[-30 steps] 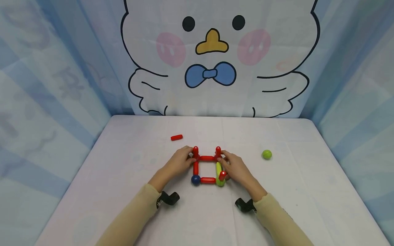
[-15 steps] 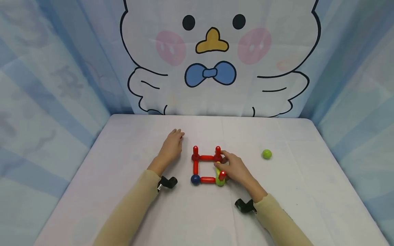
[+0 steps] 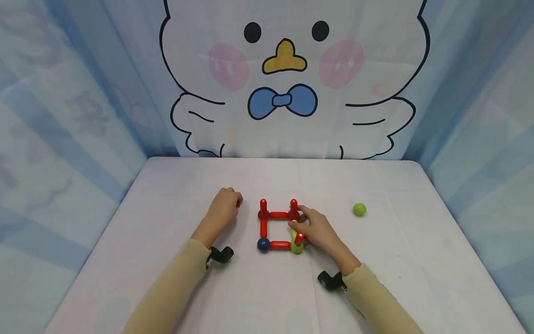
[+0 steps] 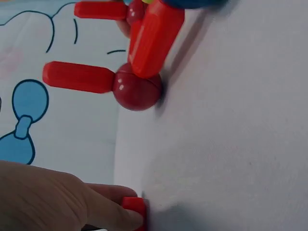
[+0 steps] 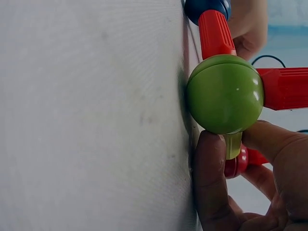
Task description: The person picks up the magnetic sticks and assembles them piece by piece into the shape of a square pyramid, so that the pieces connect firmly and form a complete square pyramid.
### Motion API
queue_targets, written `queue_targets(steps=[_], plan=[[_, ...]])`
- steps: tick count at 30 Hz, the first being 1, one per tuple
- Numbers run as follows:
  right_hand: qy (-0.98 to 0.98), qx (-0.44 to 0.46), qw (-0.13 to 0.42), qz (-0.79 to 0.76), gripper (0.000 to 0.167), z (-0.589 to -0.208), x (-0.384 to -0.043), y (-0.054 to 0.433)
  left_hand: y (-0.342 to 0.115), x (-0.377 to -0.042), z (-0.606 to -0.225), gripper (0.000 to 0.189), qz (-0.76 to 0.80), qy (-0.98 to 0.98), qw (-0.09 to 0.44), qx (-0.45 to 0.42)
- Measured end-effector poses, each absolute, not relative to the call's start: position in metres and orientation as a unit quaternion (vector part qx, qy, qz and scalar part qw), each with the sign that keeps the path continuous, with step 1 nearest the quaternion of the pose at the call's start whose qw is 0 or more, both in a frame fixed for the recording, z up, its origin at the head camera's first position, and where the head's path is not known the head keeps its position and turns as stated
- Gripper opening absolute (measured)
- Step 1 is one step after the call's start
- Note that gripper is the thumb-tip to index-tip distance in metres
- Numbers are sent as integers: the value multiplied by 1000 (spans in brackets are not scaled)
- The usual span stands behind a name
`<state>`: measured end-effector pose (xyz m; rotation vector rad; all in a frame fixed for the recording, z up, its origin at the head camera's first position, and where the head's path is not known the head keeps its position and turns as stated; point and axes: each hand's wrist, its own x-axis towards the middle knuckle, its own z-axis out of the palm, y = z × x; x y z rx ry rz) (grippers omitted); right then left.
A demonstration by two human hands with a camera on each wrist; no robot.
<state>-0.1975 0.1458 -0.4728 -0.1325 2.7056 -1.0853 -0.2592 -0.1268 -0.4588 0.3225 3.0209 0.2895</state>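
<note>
A square frame of magnetic rods and balls lies on the table, with red rods (image 3: 279, 215), a blue ball (image 3: 263, 245), a green ball (image 5: 225, 94) and two dark red balls (image 4: 137, 86). Short red rods stand upright on the dark red balls and the green one. At the frame's right side my right hand (image 3: 319, 230) pinches the yellow-green rod (image 5: 233, 145) between thumb and finger. My left hand (image 3: 222, 207), left of the frame, pinches a loose red rod (image 4: 135, 206) close over the tabletop; most of that rod is hidden by the fingers.
A loose light green ball (image 3: 359, 209) rests to the right of the frame. The white-covered table (image 3: 375, 287) ends at a printed cloth backdrop (image 3: 283, 134), with blue curtains (image 3: 83, 116) on both sides.
My left hand left the frame's far left corner, reached out to the loose red rod, and now holds it nearer to me. My right hand stays at the frame's right side, its thumb slightly shifted.
</note>
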Motion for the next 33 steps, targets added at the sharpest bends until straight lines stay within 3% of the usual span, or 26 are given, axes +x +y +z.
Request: queue_targets(steps=[8,12,33], plan=[[921,-48,110,-371,63,-473,-197,145,-122,-234,-442,22,184,968,147,86],[922,-46,110,-369,64,-473,-197,147,-119,-222,-432,17,228,953,174,96],[918,-48,109,-379,64,-474,-198,148,-101,-174,-411,24,351,904,136,205]])
